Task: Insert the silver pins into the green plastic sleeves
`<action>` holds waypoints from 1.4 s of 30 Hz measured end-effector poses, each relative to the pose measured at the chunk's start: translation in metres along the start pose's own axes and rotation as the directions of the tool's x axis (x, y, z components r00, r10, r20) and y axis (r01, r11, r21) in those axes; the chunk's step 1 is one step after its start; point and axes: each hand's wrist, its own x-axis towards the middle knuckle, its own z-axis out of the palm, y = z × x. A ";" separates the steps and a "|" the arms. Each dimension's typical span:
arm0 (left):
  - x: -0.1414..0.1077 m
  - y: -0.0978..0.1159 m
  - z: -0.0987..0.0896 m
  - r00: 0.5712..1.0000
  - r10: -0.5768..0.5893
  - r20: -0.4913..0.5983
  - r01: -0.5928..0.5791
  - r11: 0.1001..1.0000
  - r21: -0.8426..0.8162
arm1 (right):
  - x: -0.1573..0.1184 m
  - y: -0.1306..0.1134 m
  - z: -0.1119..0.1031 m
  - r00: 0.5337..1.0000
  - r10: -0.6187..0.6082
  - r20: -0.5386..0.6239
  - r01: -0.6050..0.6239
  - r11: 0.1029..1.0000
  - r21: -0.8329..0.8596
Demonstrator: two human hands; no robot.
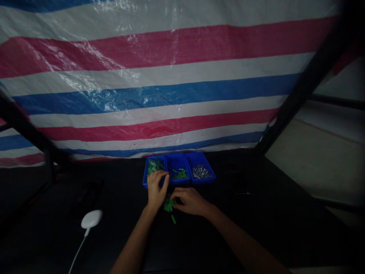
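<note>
My left hand (155,190) is raised in front of the left blue tray, overlapping its near edge. Its thumb and index fingertips come together in a pinch; whatever they hold is too small and dark to make out. On the black table, a small pile of green plastic plugs (169,204) lies between my hands. My right hand (190,200) bends over the pile from the right, thumb and index fingertips apart at its edge. A single green plug (173,219) lies nearer to me.
Three joined blue trays stand ahead: the left tray (145,179) has green pieces, the middle tray (176,158) loose green plugs, the right tray (203,181) metal screws. A white round device (91,219) with a cable lies left. Striped sheeting (159,99) hangs behind.
</note>
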 end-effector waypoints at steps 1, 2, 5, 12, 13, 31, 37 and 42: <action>0.000 0.000 0.000 1.000 0.001 0.005 -0.001 1.000 0.000 | 0.000 0.000 0.001 1.000 0.003 -0.013 -0.003 1.000 0.011; 0.000 0.001 0.000 1.000 0.004 0.012 -0.004 1.000 0.000 | 0.000 0.000 0.002 1.000 0.008 -0.029 -0.007 1.000 0.026; 0.000 0.001 0.001 1.000 0.014 0.026 -0.014 1.000 -0.003 | 0.001 0.001 0.003 0.994 0.035 -0.104 -0.024 0.994 0.103; -0.003 0.003 0.003 0.995 0.048 0.091 -0.047 0.999 -0.015 | 0.005 0.014 -0.004 0.893 0.196 -0.406 -0.038 0.930 0.364; -0.003 0.004 0.003 0.992 0.057 0.111 -0.056 0.998 -0.017 | 0.006 0.016 -0.005 0.867 0.236 -0.439 -0.047 0.915 0.400; -0.008 0.011 0.009 0.962 0.133 0.239 -0.126 0.991 -0.044 | 0.002 0.023 0.001 0.816 0.105 -0.569 -0.029 0.990 0.141; -0.008 0.008 0.011 0.960 0.124 0.251 -0.118 0.992 -0.039 | 0.002 0.022 -0.001 0.815 -0.048 -0.577 0.030 0.999 -0.041; -0.008 0.008 0.011 0.959 0.118 0.258 -0.113 0.993 -0.035 | 0.003 0.019 -0.005 0.820 -0.094 -0.565 0.064 0.995 -0.072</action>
